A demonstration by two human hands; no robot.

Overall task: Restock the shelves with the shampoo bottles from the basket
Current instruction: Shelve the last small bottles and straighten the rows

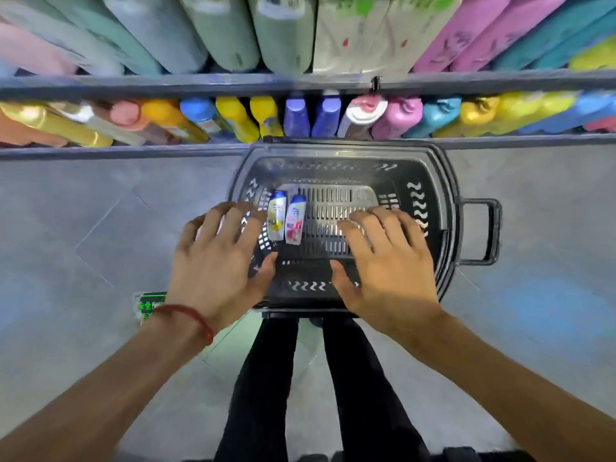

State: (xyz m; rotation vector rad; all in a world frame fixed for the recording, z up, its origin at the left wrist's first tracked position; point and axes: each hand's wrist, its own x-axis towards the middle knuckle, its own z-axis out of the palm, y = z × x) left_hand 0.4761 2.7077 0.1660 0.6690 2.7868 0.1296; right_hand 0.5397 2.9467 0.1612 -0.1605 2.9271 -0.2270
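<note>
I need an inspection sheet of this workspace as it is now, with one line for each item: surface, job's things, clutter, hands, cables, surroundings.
Surface: grey tiled floor; a black basket stands on it in front of the shelves.
Job's things: yellow-label bottle and pink-label bottle lie side by side at the basket's left end; no other bottle is visible in it.
Clutter: green floor sticker beside the left wrist.
Hands: left hand and right hand are spread above the basket, holding nothing.
Cables: nothing seen.
Surroundings: lower shelf filled with coloured bottles; large soft packs on the shelf above.
</note>
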